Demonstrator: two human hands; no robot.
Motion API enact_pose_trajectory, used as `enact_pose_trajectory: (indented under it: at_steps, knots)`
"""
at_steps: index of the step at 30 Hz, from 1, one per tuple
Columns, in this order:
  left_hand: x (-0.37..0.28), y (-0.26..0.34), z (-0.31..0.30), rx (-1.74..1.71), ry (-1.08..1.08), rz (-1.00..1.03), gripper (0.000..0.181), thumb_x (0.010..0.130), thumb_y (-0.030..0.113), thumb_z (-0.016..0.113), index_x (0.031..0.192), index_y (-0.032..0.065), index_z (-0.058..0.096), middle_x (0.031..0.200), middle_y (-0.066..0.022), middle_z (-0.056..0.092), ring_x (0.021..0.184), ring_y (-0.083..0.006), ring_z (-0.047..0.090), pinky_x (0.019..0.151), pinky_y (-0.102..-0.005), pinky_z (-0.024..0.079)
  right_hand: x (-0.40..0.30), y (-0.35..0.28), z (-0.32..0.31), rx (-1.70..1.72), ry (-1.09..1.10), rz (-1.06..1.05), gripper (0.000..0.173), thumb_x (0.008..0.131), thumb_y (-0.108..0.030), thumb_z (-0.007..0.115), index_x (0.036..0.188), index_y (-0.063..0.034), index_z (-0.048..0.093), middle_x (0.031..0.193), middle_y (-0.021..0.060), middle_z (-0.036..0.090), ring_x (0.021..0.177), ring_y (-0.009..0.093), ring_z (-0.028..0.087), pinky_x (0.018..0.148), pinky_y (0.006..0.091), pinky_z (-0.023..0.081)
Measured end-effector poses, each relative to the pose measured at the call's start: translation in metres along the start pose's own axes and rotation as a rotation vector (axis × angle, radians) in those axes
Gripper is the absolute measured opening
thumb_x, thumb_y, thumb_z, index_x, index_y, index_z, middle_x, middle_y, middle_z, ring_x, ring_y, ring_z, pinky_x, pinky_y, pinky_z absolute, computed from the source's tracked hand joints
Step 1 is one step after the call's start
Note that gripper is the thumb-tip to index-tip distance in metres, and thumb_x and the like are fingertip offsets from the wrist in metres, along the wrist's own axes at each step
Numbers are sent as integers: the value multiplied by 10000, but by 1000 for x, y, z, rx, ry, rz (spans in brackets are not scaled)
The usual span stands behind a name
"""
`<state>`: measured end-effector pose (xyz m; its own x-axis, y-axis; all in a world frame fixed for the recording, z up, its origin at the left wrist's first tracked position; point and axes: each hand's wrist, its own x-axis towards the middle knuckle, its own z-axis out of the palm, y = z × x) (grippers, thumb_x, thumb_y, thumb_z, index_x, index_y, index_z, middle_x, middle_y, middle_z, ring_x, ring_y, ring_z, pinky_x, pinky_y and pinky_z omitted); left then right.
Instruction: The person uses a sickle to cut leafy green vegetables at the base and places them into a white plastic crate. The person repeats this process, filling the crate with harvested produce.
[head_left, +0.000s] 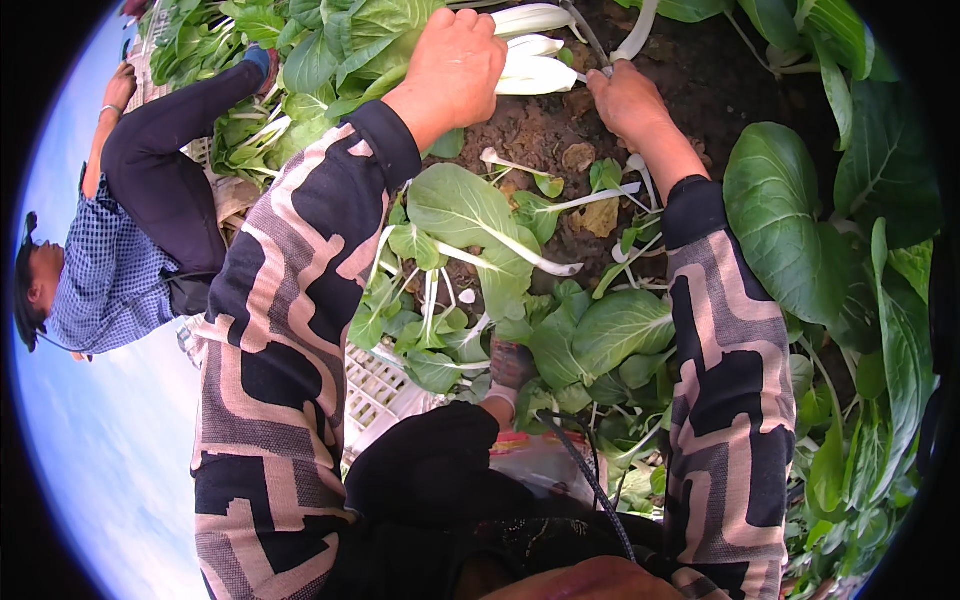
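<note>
My left hand (457, 71) is closed around a bunch of leafy greens (375, 37), near the top of the head view. Their thick white stalks (534, 73) point right, towards my right hand. Low over the soil, my right hand (630, 101) grips a thin tool whose metal part (589, 31) shows above the fingers; its handle is hidden. A white stalk of a green plant (636, 34) stands just beyond the fingertips. Loose leaves (480, 217) with white stems lie on the brown soil (525, 131) between my forearms.
Large-leafed plants (780, 225) line the right side. A white plastic crate (386, 390) is beside my leg, and more cut greens (255, 135) lie at the upper left. Another person (127, 247) in a checked shirt is at the left. A cord (585, 472) hangs near my body.
</note>
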<state>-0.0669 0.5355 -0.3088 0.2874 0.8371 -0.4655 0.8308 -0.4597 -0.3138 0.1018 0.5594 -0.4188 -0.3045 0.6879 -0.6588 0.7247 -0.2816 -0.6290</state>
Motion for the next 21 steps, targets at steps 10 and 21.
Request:
enact_pose_trajectory:
  at_steps: [10,21]
  knots:
    - [-1,1,18,-47,-16,-86,323,601,187,665,896,59,633,994,-83,553,952,-230,494,814,-351,363,0,-20,-6,268,-214,177,414,879,-289,443,1123,46,458,805,165,587,589,268,572,536,424,486]
    - [-7,8,21,29,60,-60,295,617,203,658,878,69,627,985,-77,537,935,-222,478,797,-338,350,1,-20,-21,174,-337,138,338,891,-294,458,1001,25,432,648,67,445,495,173,413,450,381,384]
